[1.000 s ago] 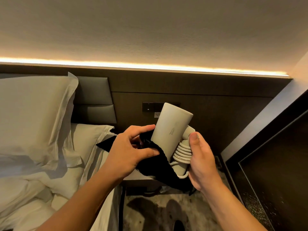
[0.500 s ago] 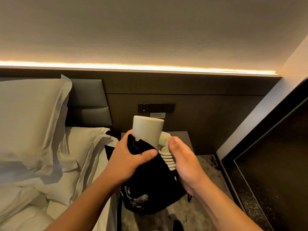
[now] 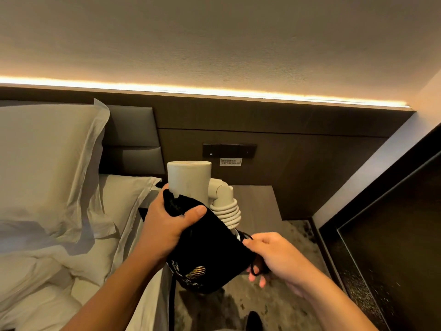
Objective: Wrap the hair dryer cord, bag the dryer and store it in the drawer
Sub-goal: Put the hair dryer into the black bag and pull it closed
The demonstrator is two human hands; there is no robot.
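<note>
A cream hair dryer (image 3: 188, 177) stands nose-up, its lower half inside a black drawstring bag (image 3: 210, 249) with a gold print. The cream cord (image 3: 228, 211) is coiled around the folded handle, just above the bag's mouth. My left hand (image 3: 167, 225) grips the bag's upper edge against the dryer barrel. My right hand (image 3: 274, 256) pinches the bag's right edge, where a thin black drawstring loops by the fingers. The dryer's lower end is hidden in the bag.
A dark wooden nightstand (image 3: 257, 201) stands behind the dryer, under a wall switch panel (image 3: 229, 150). A bed with white pillows (image 3: 45, 163) fills the left. A dark cabinet (image 3: 386, 247) runs along the right. Patterned carpet (image 3: 286, 304) lies below.
The dryer has sunk deeper into the bag. My right hand let go of the cord-wrapped handle and moved down to the bag's right edge. My left hand kept its grip.
</note>
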